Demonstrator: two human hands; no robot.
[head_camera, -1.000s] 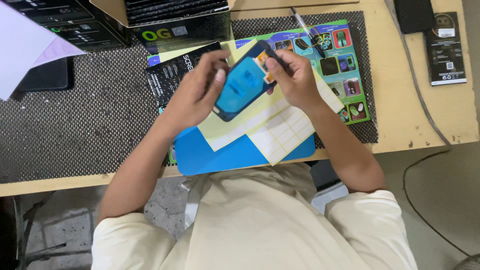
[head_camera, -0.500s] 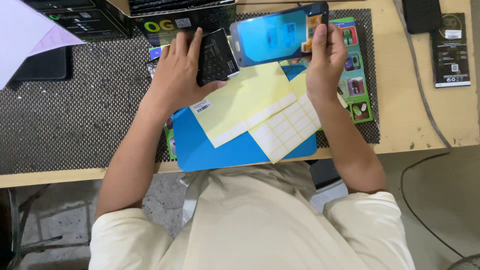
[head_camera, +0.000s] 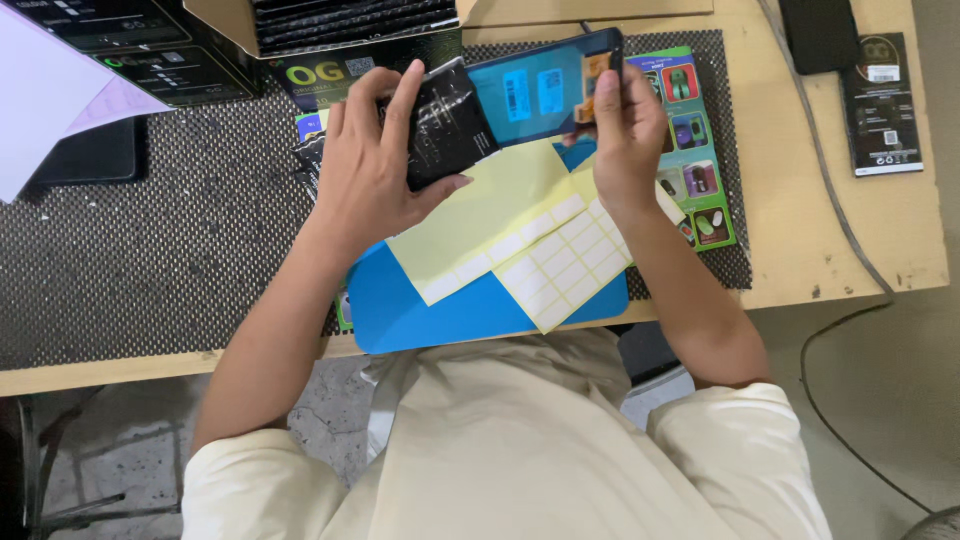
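At the far upper left of the frame a white paper sheet (head_camera: 45, 90) overhangs the dark mesh mat (head_camera: 170, 240), with black boxes (head_camera: 150, 50) behind it. Toward the centre, the left hand (head_camera: 375, 165) is closed around a black glossy pouch (head_camera: 450, 125), fingers over its top and thumb underneath, lifted just above the yellow label sheets (head_camera: 510, 225) that lie on a blue pad (head_camera: 440, 305). Just right of it, the right hand (head_camera: 625, 135) pinches the right end of a phone screen panel (head_camera: 535, 90) with a blue film, held level at the upper centre, its left end touching or overlapping the pouch. To bring the two together well, it seems wise to grip the panel only by its edges, keep the orange flex end clear of pressure, and hold the pouch mouth steady and aligned with the panel. A colourful card (head_camera: 695, 150) lies beyond the right hand, and a black packet (head_camera: 880, 105) rests on the wooden table (head_camera: 820, 230) at the upper right.
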